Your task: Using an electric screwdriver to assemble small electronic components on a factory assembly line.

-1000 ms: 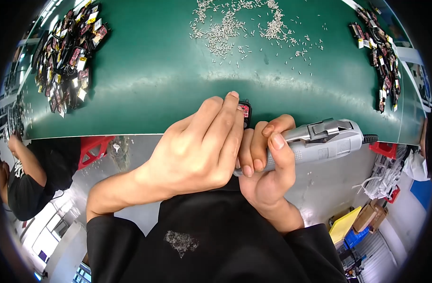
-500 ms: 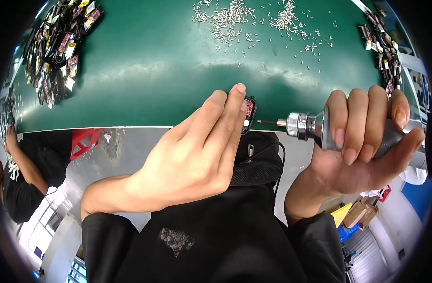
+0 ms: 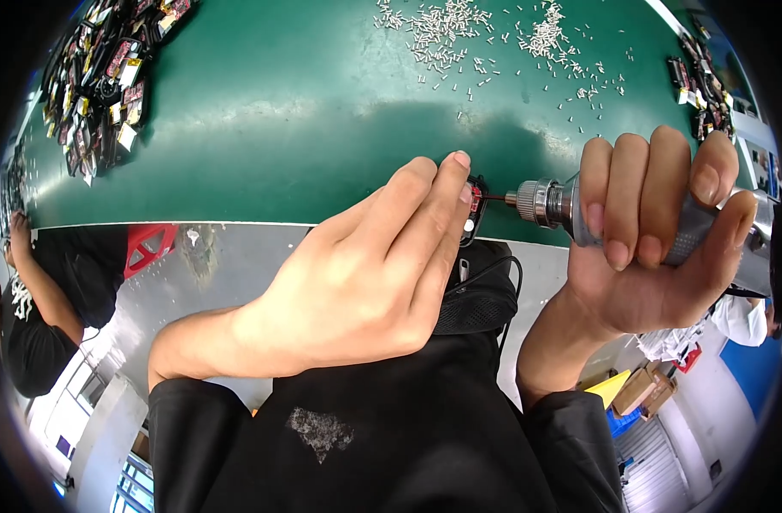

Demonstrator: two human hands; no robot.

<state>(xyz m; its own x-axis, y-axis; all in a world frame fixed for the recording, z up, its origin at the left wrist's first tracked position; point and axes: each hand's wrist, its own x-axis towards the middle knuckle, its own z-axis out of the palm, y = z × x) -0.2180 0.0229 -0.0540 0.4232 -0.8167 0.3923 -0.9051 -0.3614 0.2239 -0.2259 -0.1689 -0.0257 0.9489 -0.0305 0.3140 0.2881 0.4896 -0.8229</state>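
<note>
- Head view, right hand (image 3: pixel 656 218): the grip is clamped on a grey power screwdriver (image 3: pixel 543 203), fingers curled round the body with the palm turned up; the metal collar sticks out leftward from this grip, and its thin bit (image 3: pixel 496 197) points at the small device beside the other hand.
- Head view, left hand (image 3: pixel 365 265): the fingers lie long and close together over the small black device (image 3: pixel 482 190), its red board showing just past the fingertips; the thumb is hidden, so I cannot tell whether this grip is closed on it; the device sits between the two grips, at the near edge of the green counter (image 3: pixel 271 162); the bit's tip reaches its red part, though contact is too small to make out.
- Head view, around the grips: loose metal screws (image 3: pixel 442 34) lie scattered beyond both hands; a heap of black devices (image 3: pixel 100 90) lies beyond and left of the left grip; another heap (image 3: pixel 705 103) lies beyond the right grip; a black pouch (image 3: pixel 476 299) is below the small device, between the wrists.
</note>
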